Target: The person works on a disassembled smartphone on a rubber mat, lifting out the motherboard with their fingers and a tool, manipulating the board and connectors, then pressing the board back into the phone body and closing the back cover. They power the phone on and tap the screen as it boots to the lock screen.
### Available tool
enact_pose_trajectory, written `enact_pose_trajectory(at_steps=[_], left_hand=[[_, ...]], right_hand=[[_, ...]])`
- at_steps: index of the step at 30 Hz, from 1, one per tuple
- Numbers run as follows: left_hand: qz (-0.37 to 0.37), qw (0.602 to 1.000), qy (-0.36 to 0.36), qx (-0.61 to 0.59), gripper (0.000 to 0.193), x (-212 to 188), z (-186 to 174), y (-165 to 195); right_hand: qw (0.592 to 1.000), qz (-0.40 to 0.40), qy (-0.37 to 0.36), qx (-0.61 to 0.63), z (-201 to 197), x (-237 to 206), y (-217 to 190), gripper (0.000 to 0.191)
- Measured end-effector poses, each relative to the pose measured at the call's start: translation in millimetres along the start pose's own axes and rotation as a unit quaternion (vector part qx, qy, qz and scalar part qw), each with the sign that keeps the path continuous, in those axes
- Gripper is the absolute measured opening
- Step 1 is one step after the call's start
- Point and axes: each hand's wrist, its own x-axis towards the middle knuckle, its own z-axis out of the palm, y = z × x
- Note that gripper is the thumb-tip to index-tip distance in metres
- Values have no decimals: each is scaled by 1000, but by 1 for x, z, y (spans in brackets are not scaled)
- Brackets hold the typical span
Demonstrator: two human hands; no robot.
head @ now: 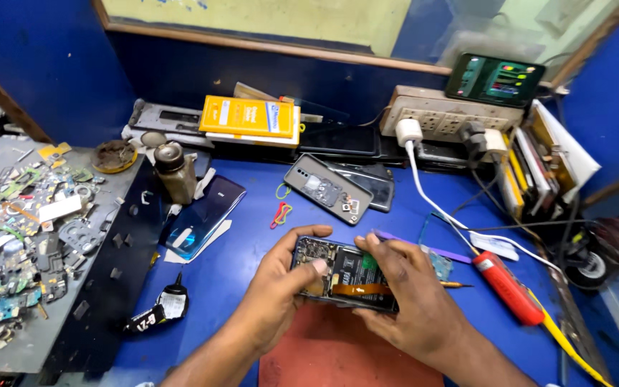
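An opened smartphone (342, 276) with its back cover off shows a black battery, a green board and an orange flex cable. My left hand (277, 287) grips its left end, thumb pressed on the inside. My right hand (410, 301) holds the right end, fingers curled over the top edge. The phone is just above a reddish-brown mat (324, 355) on the blue bench.
A blue glass back cover (202, 215) lies to the left, another opened phone (327, 188) behind. A red-handled tool (506, 287) and white charger cable (431, 201) sit right. A grey tray (19, 236) of scrap parts fills the left; a small black tube (155, 312) lies near.
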Motion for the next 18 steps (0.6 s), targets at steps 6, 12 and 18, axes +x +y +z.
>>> enact_pose_trajectory(at_steps=[6,12,18], left_hand=[[15,999,-13,37,59,-11,-9,-16],[-41,999,-5,35,61,-13,-12,-19],[-64,997,4,31,66,-14,-16,-18]], right_hand=[[999,17,-35,18,16,-19,8,109],[997,42,-53,29,25,-32,13,108],[994,72,-72,39,26,-34,7,109]])
